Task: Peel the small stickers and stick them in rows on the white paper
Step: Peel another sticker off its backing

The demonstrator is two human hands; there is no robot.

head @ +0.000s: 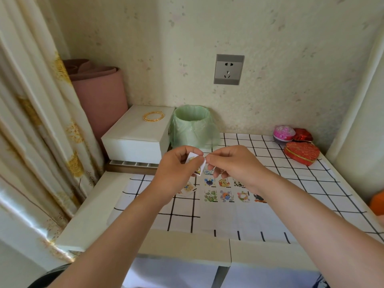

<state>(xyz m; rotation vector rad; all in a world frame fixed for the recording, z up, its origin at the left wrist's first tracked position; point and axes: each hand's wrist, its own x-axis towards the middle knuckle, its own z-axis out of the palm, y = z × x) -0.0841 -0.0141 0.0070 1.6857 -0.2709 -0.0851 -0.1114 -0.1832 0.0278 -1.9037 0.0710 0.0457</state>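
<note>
The sticker (196,163), a small white square with a yellow picture, is being held up above the table, over the far left corner of the paper (239,217). The left hand (176,169) is gripping it, thumb on its face and fingers curled behind. It is tilting the sticker so the right edge is facing the other hand, which looks meant to steady the backing while a corner is lifted. The right hand (234,163) is pinching at that edge with thumb and forefinger closed tight and the other fingers curled under. Whether the film is coming off the backing is too small to tell.

On the paper below, placed stickers (226,195) are lying in rows. The nearest row has four, the one behind it about three, and one more lies beyond, partly hidden by the hands. I judge this one is going into the unfinished rows.

A spare sticker (188,189) is lying on the checked cloth (270,163) under the left wrist, just beside the paper. Farther back a bin (193,125) lined with a green bag is standing beside a white box (137,134), likely there for the backings.
</note>
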